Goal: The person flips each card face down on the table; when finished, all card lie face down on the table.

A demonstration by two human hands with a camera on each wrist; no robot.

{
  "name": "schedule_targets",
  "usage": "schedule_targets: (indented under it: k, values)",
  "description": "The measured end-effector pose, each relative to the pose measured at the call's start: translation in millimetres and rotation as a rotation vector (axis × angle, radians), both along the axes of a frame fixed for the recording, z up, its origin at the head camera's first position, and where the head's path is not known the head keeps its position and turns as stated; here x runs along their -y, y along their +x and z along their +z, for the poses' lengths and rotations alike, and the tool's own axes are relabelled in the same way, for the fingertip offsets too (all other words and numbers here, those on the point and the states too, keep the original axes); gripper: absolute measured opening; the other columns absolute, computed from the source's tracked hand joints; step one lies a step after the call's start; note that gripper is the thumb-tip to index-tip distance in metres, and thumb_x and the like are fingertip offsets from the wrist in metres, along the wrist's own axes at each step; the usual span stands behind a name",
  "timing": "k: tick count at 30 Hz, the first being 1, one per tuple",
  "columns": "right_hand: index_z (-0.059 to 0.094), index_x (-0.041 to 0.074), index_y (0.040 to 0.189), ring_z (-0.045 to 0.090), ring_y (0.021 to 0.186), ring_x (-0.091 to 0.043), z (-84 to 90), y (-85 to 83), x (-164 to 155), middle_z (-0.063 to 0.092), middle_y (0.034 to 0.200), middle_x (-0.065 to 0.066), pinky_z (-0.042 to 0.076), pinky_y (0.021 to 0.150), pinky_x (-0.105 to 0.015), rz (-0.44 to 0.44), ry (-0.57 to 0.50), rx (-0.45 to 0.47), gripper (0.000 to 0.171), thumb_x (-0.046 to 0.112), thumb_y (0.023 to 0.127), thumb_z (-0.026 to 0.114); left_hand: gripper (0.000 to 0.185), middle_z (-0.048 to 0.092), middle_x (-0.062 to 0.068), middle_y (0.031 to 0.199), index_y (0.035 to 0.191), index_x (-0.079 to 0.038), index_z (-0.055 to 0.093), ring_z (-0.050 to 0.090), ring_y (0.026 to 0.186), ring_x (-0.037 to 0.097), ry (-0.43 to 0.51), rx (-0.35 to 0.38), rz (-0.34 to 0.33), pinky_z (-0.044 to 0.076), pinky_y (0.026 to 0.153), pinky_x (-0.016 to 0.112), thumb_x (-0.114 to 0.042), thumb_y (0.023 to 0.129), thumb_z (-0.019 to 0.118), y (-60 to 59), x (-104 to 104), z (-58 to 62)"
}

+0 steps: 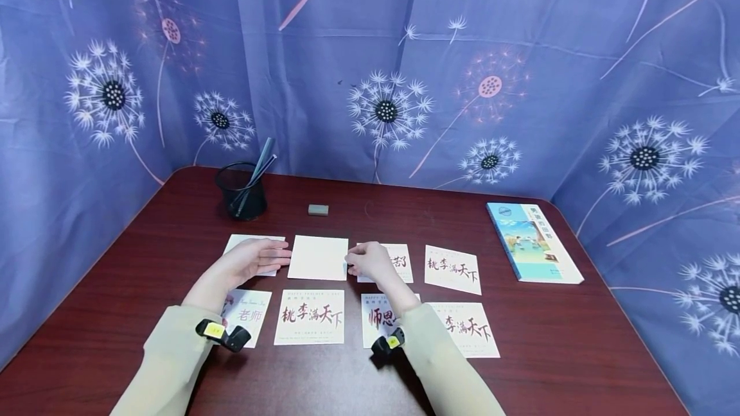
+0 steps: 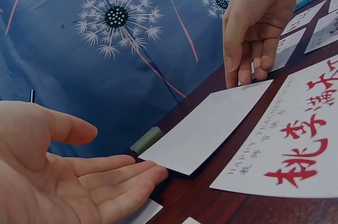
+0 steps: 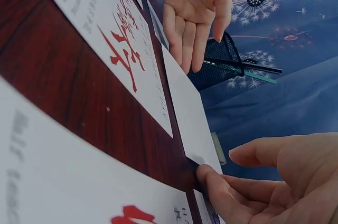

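A blank white card (image 1: 318,259) lies in the back row of cards, between the two hands. My left hand (image 1: 257,259) is at its left edge, with its straight fingers (image 2: 127,174) reaching toward the card and palm turned inward. At the opposite edge is my right hand (image 1: 372,263), fingertips right at the card's corner and thumb held apart from them in the right wrist view. Another white card (image 1: 239,241) is partly hidden under the left hand. Behind the right hand, a card with red writing (image 1: 401,262) is partly covered.
Several printed cards, one reading in large red characters (image 1: 309,316), form a front row. A card (image 1: 453,268) ends the back row. Behind stand a black mesh pen holder (image 1: 245,201) with pens and a small grey-green block (image 1: 318,210). A book (image 1: 534,242) lies at right.
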State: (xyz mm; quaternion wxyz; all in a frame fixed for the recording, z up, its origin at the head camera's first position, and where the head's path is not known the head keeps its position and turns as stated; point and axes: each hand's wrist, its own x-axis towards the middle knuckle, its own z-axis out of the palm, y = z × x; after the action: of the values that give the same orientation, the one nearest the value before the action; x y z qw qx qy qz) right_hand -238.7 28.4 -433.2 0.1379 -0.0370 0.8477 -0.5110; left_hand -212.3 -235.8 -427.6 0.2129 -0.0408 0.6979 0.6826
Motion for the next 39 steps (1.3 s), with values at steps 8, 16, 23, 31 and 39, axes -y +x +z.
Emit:
schedule_targets:
  k: [8, 16, 23, 31, 39]
  values:
    - [0.068, -0.009, 0.111, 0.071, 0.070, -0.014, -1.6, 0.1, -1.2, 0.072, 0.103, -0.021, 0.059, 0.069, -0.024, 0.004, 0.003, 0.006, 0.029, 0.010, 0.091, 0.060, 0.052, 0.045, 0.031, 0.143, 0.144, 0.013, 0.034, 0.065, 0.114, 0.017, -0.015, -0.004, -0.005, 0.053, 0.094, 0.024, -0.020, 0.104, 0.037, 0.1, -1.6, -0.8]
    - [0.069, -0.009, 0.109, 0.070, 0.070, -0.013, -1.4, -0.9, -1.2, 0.072, 0.103, -0.020, 0.059, 0.070, -0.024, -0.010, -0.030, -0.006, 0.027, 0.008, 0.090, 0.059, 0.053, 0.047, 0.031, 0.142, 0.144, 0.014, 0.033, 0.064, 0.115, 0.020, -0.020, -0.011, -0.015, 0.051, 0.099, 0.030, -0.021, 0.104, 0.038, 0.2, -0.8, 0.3]
    - [0.069, -0.008, 0.108, 0.068, 0.067, -0.010, 0.1, -0.6, -1.1, 0.072, 0.100, -0.020, 0.059, 0.068, -0.022, -0.012, -0.046, 0.000, 0.026, 0.006, 0.088, 0.062, 0.053, 0.044, 0.031, 0.144, 0.146, 0.012, 0.032, 0.064, 0.114, 0.015, -0.014, -0.003, -0.014, 0.052, 0.095, 0.024, -0.021, 0.105, 0.035, -0.1, 0.0, 2.0]
    - [0.069, -0.007, 0.109, 0.072, 0.069, -0.016, 10.0, 1.4, -11.8, 0.074, 0.093, -0.018, 0.059, 0.068, -0.025, 0.012, -0.057, -0.027, 0.026, 0.007, 0.086, 0.068, 0.053, 0.036, 0.028, 0.151, 0.149, 0.008, 0.028, 0.059, 0.125, 0.021, 0.016, -0.069, 0.001, 0.051, 0.094, 0.018, -0.020, 0.106, 0.038, 3.5, -4.2, 5.2]
    - [0.073, 0.002, 0.105, 0.067, 0.068, -0.009, 28.8, -3.9, -42.6, 0.075, 0.090, -0.008, 0.052, 0.066, -0.021, -0.050, 0.069, -0.142, 0.029, 0.010, 0.078, 0.070, 0.049, 0.037, 0.030, 0.150, 0.148, 0.009, 0.030, 0.064, 0.112, 0.008, 0.037, -0.161, 0.074, 0.043, 0.109, 0.031, -0.008, 0.103, 0.043, 2.9, -39.0, 6.6]
